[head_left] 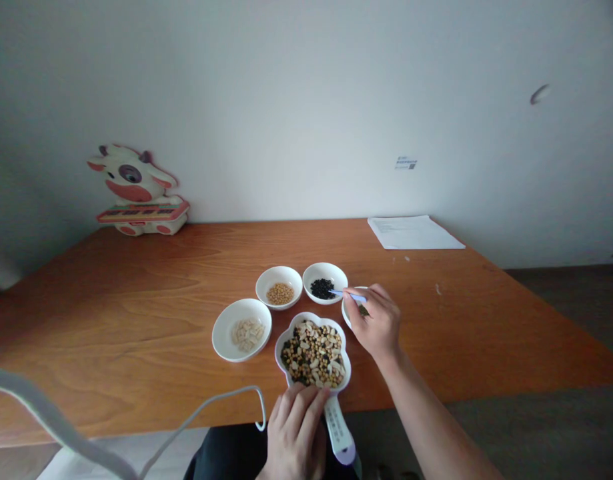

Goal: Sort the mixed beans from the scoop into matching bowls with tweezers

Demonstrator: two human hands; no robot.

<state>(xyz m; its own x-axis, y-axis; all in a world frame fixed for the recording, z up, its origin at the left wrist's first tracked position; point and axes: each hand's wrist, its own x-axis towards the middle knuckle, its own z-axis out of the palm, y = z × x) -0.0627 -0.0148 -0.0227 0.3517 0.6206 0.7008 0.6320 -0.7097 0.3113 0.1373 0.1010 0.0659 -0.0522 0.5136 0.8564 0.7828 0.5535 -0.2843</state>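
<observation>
A brown wooden table (pixel 161 280) stands against the wall. At its far left is a white-and-red plastic cow-shaped toy keyboard (pixel 136 193); at its far right lie white printed sheets of paper (pixel 413 233).

The white flower-shaped dish (pixel 338 427) with lilac trim sits at the near edge, handle toward the person, containing mixed pale, yellow and dark pieces. The left hand (pixel 299 427) has its fingers bent over the near rim beside the handle; whether it grips cannot be told.

Four round white bowls form an arc beyond the dish: pale pieces in the left bowl (pixel 225 337), yellow beans in the second bowl (pixel 280 275), black beans in the third bowl (pixel 325 270). The right bowl (pixel 347 321) is partly hidden by the right hand (pixel 376 320).

The right hand pinches a slender pale-purple tool (pixel 355 296), tip at the black beans (pixel 321 289); contact cannot be told.
</observation>
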